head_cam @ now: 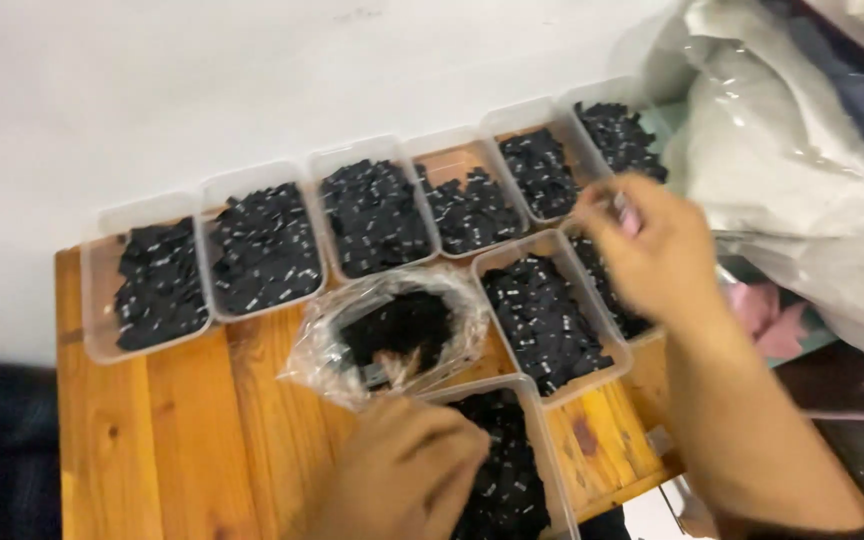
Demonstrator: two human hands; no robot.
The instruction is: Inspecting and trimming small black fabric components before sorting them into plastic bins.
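Head view: we look down on a wooden table (pixel 182 440) set against a white wall (pixel 252 70). Along its far edge stands a row of six clear plastic tubs (pixel 252 185), each filled with small black pieces (pixel 262 250). Two more such tubs sit in front of the right end of the row, one at centre right (pixel 552 250) and one partly hidden behind the right hand. Another tub (pixel 542 420) lies at the bottom centre of the frame.

Our left hand (pixel 402 475), at the bottom centre, reaches toward a crumpled clear bag (pixel 392 330) in the middle of the table — the bag holds a dark heap of the same black pieces. The fingers are curled at the bag's near edge; we cannot tell whether they grip anything.

Our right hand (pixel 647 245), at centre right, hovers over the right-hand tubs with its fingertips drawn together, seemingly pinching something small — motion blur hides what it is.

At the upper right of the frame lies a pile of large clear plastic bags (pixel 782 150).
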